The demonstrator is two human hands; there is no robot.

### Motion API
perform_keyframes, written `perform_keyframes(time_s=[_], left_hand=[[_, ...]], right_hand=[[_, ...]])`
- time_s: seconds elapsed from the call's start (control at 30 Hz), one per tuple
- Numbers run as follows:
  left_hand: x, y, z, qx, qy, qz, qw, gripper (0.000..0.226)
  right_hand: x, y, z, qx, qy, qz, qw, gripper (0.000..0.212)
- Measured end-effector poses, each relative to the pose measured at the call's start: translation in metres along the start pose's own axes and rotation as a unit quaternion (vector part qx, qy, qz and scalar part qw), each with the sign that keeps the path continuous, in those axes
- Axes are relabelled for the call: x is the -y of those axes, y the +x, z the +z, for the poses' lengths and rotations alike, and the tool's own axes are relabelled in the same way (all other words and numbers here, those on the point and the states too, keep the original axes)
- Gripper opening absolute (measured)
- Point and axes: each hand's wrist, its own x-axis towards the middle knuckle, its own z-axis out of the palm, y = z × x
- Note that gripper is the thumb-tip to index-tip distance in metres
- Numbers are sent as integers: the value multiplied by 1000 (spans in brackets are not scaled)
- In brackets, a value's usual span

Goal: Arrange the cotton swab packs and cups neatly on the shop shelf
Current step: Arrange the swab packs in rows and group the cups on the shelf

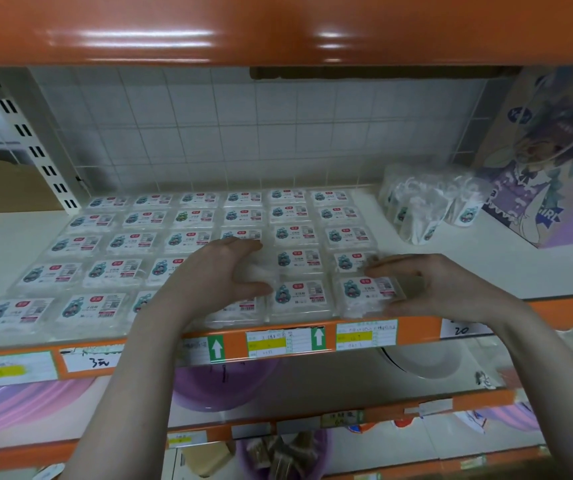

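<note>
Several flat clear cotton swab packs with white printed labels lie in tidy rows across the white shelf. My left hand rests on packs in the middle columns, its fingers spread and bent over a pack in the second row from the front. My right hand holds the right side of the front right pack, fingers curled around its edge. At the back right, several clear-wrapped cups with small labels stand and lean in a loose cluster.
A purple illustrated box leans at the far right behind the cups. The orange shelf above hangs low overhead. An orange front rail carries price tags. Purple basins and bowls sit on lower shelves. A wire grid backs the shelf.
</note>
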Motion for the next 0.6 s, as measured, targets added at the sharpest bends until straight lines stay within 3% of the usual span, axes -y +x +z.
perform_keyframes(time_s=[0.47, 0.6], left_hand=[[1, -3, 0, -15, 2, -2, 1000, 75], [2, -5, 0, -20, -1, -11, 1000, 76]], right_hand=[[4, 10, 7, 10, -64, 4, 998, 56], [8, 8, 17, -57, -58, -8, 997, 45]])
